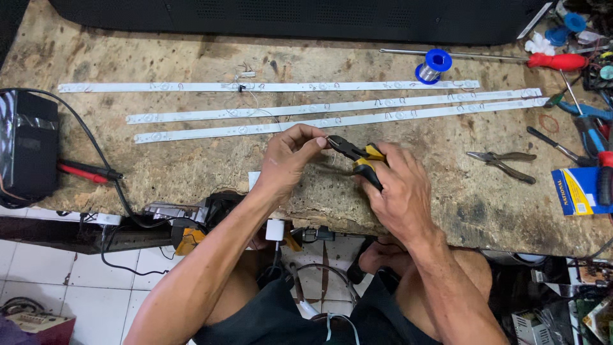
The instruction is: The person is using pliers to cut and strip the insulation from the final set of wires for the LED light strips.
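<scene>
R hand (pixel 394 185) grips pliers (pixel 357 153); L hand (pixel 290 156) pinches maybe wire.

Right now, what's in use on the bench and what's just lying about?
In use:
- pliers, in right hand
- small wire piece, pinched in left hand at the plier tips
- three strips close behind the hands

Lying about:
- solder spool
- red screwdriver
- spare pliers
- black box

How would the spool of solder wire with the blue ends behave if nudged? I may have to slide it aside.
The spool of solder wire seems to lie tilted on its side on the workbench, so a push would probably roll it. Wound metal wire suggests it is heavy for its size. The red-handled screwdriver beside it might stop it.
</scene>
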